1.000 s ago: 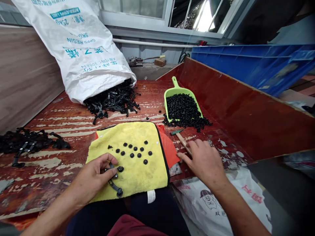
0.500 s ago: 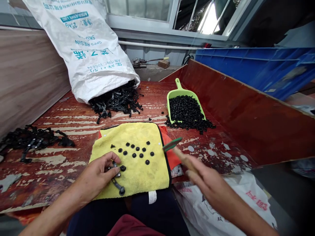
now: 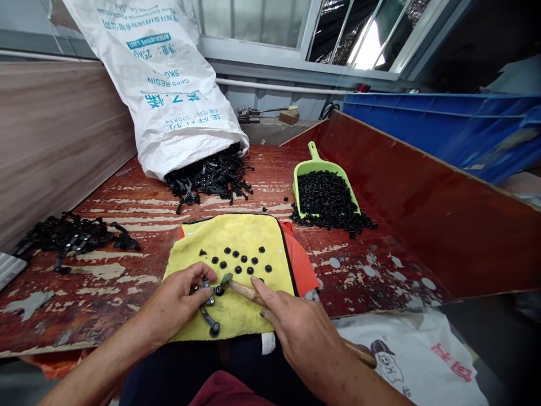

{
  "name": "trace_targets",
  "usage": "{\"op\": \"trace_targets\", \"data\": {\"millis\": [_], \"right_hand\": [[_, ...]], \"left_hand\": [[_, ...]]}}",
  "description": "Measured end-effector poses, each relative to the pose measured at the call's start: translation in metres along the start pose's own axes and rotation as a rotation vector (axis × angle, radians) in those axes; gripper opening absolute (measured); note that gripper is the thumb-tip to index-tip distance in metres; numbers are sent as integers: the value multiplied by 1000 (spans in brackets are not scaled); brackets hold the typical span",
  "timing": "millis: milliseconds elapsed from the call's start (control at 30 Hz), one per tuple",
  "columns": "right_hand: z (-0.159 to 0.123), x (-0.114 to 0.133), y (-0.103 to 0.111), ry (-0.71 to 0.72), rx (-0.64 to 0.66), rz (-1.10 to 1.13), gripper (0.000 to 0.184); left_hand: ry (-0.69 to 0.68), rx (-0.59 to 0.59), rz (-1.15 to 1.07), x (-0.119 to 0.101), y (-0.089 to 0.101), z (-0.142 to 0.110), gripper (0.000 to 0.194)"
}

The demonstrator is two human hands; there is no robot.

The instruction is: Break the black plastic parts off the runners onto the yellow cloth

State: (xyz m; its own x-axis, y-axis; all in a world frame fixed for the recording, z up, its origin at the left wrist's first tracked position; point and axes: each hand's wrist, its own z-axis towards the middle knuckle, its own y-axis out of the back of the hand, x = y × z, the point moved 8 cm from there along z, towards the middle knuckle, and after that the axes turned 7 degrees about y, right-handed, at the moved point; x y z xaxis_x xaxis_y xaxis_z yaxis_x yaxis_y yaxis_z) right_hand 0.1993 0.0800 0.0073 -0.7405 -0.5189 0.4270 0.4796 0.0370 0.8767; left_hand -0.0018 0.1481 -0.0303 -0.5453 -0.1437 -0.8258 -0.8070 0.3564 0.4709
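Observation:
My left hand (image 3: 183, 296) pinches a black jointed plastic part (image 3: 208, 318) against a yellow cloth (image 3: 237, 322); its lower arm ends in a round knob. My right hand (image 3: 298, 324) is wrapped round the wooden handle of a hammer (image 3: 244, 291). The hammer's green-edged head is down at the round black cap (image 3: 219, 291) beside my left fingertips; whether they touch I cannot tell. Several loose round black caps (image 3: 238, 270) are scattered over the cloth's upper half. One sits partly behind my right hand.
A white sack (image 3: 181, 101) spills black jointed parts (image 3: 211, 177) at the back. Another pile of them (image 3: 76, 239) lies left. To the right, a green dustpan (image 3: 313, 151) holds small black pieces (image 3: 327, 194). A red-brown board (image 3: 406, 208) walls the right side, with a blue crate (image 3: 422, 129) beyond.
My right hand has swung the hammer left and down, from the cloth's right edge to the cap by my left fingers. My left hand keeps its grip; the camera view has shifted slightly.

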Motion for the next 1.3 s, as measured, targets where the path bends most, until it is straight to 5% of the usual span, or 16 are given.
{"op": "trace_targets", "data": {"millis": [133, 267, 433, 533, 667, 800, 933, 1100, 1200, 1300], "right_hand": [[-2, 2, 4, 5, -71, -26, 54], [-1, -1, -7, 12, 40, -71, 54], [2, 1, 8, 15, -59, -1, 55], [3, 3, -1, -16, 0, 41, 55], [3, -3, -13, -117, 67, 214, 56], [-1, -20, 2, -207, -39, 426, 54], [-13, -40, 13, -283, -91, 499, 51], [-30, -57, 12, -376, -97, 473, 52], [-34, -58, 10, -381, -96, 452, 54], [-35, -57, 9, -349, -101, 457, 57]], "left_hand": [[2, 15, -2, 0, -1, 1, 18], [8, 13, 10, 1, -1, 1, 20], [-10, -6, 36, 2, -1, -1, 18], [-12, 22, 91, 3, -3, 0, 16], [-26, 22, 164, 3, -5, 1, 18], [-8, -20, 199, 0, -3, -5, 30], [-63, -23, 260, -19, -4, -13, 20], [-305, 76, 465, -51, -17, -10, 14], [-425, -32, 542, -54, -7, -9, 26], [-263, -275, 516, -35, 25, -13, 30]]}}
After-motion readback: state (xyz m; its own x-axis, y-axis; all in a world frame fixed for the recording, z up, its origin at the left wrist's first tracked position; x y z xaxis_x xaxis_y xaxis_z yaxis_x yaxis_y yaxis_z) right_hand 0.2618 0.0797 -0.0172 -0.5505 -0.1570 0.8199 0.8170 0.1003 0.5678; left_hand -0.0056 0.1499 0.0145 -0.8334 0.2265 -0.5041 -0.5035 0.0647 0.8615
